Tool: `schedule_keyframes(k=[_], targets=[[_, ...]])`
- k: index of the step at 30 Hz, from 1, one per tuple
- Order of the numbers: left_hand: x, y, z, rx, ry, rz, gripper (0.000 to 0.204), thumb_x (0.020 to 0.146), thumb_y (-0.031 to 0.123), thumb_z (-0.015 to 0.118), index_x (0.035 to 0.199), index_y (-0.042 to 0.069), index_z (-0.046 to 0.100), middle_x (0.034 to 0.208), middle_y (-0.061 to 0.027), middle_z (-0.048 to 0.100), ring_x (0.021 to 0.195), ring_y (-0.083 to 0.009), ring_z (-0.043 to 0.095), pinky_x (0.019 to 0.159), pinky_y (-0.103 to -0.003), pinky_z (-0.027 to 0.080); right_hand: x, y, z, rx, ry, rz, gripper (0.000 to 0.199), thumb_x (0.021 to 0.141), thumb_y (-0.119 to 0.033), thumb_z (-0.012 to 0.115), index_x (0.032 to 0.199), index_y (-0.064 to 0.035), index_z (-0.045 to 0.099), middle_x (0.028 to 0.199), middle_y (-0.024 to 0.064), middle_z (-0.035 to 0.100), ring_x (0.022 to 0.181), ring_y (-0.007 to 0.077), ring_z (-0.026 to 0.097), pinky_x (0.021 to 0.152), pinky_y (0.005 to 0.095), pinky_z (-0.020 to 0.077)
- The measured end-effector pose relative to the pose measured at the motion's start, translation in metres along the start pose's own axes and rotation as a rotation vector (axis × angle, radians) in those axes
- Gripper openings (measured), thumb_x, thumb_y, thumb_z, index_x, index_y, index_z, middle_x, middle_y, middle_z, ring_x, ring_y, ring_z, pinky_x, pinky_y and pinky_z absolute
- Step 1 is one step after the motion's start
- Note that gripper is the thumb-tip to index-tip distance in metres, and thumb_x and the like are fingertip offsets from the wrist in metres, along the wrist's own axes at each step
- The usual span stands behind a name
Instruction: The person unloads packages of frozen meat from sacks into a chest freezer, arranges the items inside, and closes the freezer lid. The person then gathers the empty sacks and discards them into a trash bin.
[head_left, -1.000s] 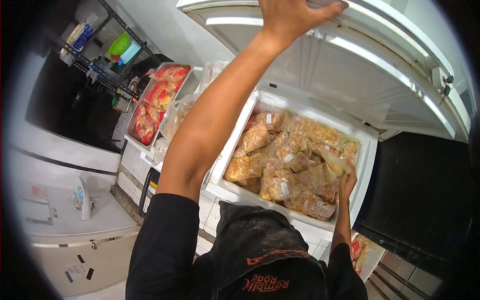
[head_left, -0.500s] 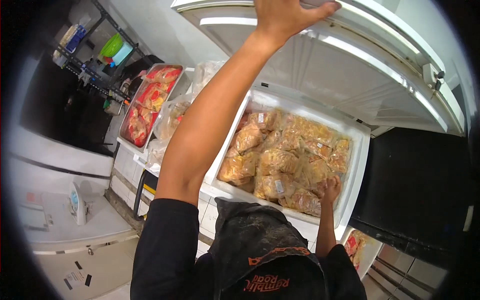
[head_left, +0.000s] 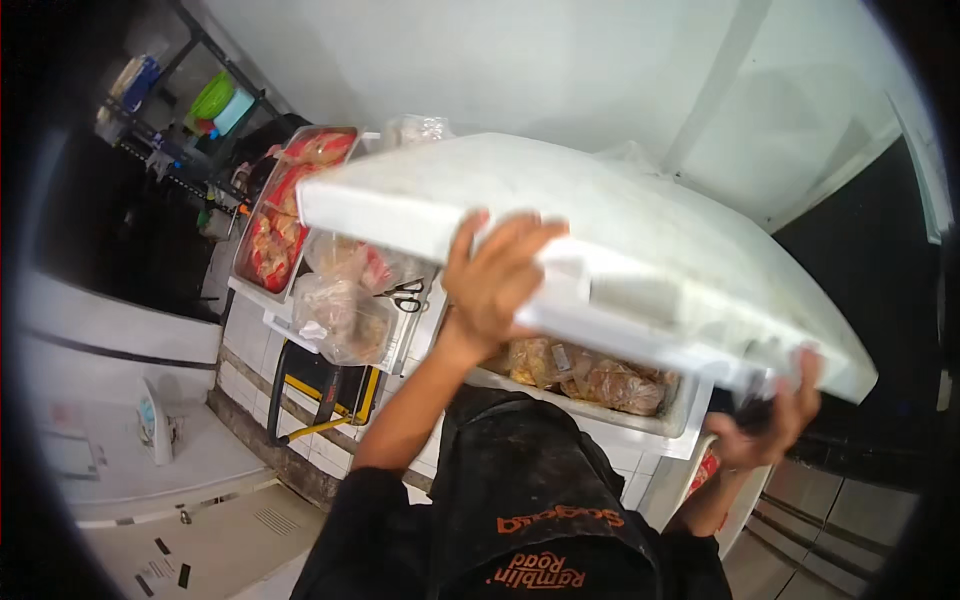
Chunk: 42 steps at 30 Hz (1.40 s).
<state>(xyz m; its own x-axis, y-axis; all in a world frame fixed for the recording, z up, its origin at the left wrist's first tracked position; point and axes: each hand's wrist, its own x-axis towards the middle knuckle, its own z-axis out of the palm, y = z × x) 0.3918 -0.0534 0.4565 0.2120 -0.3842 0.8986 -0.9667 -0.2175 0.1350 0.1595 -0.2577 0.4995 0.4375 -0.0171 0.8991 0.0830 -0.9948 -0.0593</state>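
The white lid [head_left: 600,220] of a chest freezer [head_left: 690,420] slants low over its opening, blurred by motion. My left hand [head_left: 500,280] lies against the lid's front edge with its fingers spread. By the lid's right front corner, my right hand [head_left: 770,420] has thumb and fingers apart, close to a smeared dark piece at the lock. Under the lid, a strip of clear bags of yellowish meat [head_left: 615,380] shows at the freezer's front; the lid hides the other bags.
Left of the freezer are a metal tray [head_left: 240,265] of red-and-yellow packed meat, clear plastic bags [head_left: 345,305] and black-handled scissors [head_left: 405,295]. A black and yellow folding step stool [head_left: 325,395] stands below. Another meat container [head_left: 705,470] sits by my right forearm.
The lid has swung down from nearly upright over the freezer. My left hand came down with it. My right hand left the meat bags and moved right, up to the lid's corner.
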Motion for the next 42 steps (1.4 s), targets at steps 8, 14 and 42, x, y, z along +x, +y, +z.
schedule_keyframes(k=[8,14,42], targets=[[-0.150,0.064,-0.051,-0.029,-0.380,-0.137,0.034,0.089,0.045,0.048,0.084,0.012,0.044,0.117,-0.0146,0.061,0.109,-0.0352,0.054,0.102,-0.053,0.022,-0.059,-0.071,-0.013,0.158,-1.051,0.437,0.047,0.056,-0.027,0.080,0.099,-0.0130,0.065,0.090,0.0060,0.068,0.081,0.0211,0.064,0.076,0.0360,0.0405],[-0.260,0.089,-0.060,-0.032,-0.754,-0.211,0.025,0.072,0.031,0.064,0.090,0.017,0.054,0.136,-0.0075,0.045,0.125,-0.0266,0.040,0.103,-0.053,0.019,-0.204,-0.121,0.040,0.017,-1.384,0.272,0.037,0.057,-0.022,0.072,0.091,-0.0101,0.063,0.077,0.0110,0.066,0.076,0.0298,0.065,0.065,0.0433,0.0500],[-0.204,-0.315,-0.055,-0.343,-0.196,-0.783,0.040,0.078,0.017,0.061,0.113,-0.001,0.056,0.114,-0.0185,0.056,0.104,-0.0336,0.054,0.090,-0.044,0.040,0.058,0.026,0.054,-0.543,-0.583,0.247,0.033,0.061,-0.010,0.066,0.091,-0.0007,0.061,0.080,0.0168,0.062,0.073,0.0379,0.055,0.066,0.0456,0.0421]])
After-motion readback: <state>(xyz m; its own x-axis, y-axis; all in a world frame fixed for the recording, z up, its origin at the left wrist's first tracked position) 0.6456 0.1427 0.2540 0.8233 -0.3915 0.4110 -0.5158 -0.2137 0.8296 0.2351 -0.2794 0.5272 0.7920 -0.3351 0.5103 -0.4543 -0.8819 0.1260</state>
